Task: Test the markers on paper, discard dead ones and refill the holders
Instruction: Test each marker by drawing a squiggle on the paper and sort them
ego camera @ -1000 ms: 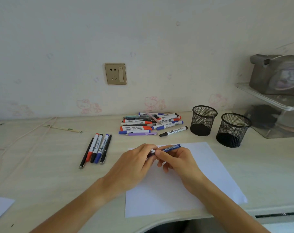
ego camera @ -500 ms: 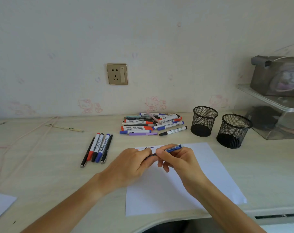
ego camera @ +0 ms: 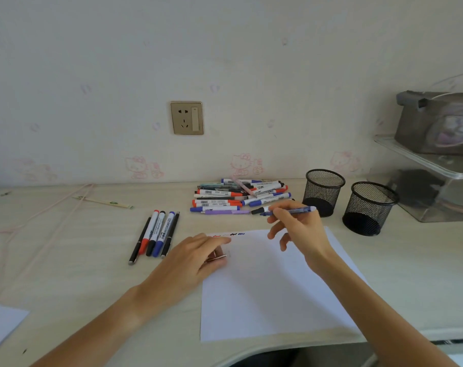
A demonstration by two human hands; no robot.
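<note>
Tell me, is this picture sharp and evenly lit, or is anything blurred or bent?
Head view: soft, even daylight with faint shadows and no harsh glare; the right hand and its blue pen are slightly motion-blurred; the wide lens bows the desk edge and stretches the corners; the mesh holders stay fairly crisp.

Table (ego camera: pixel 66 260): pale wood-grain laminate, matt, smooth. Sheet of paper (ego camera: pixel 272 292): white, matt, flat, with short ink scribbles (ego camera: pixel 234 234) in red, black and blue along its far edge. Two pen holders (ego camera: pixel 325 192) and (ego camera: pixel 369 207): black wire mesh, matt, with solid rims. Markers in the pile (ego camera: pixel 238 198) and in the row (ego camera: pixel 158 235): smooth plastic barrels, white printed labels, slight sheen. Blue pen (ego camera: pixel 288 211): translucent blue plastic barrel, glossy. Wall (ego camera: pixel 225 62): matt wallpaper with faint pink print. Socket plate (ego camera: pixel 187 118): gold-toned, satin finish. Shelf unit (ego camera: pixel 431 165): clear glossy plastic.
</note>
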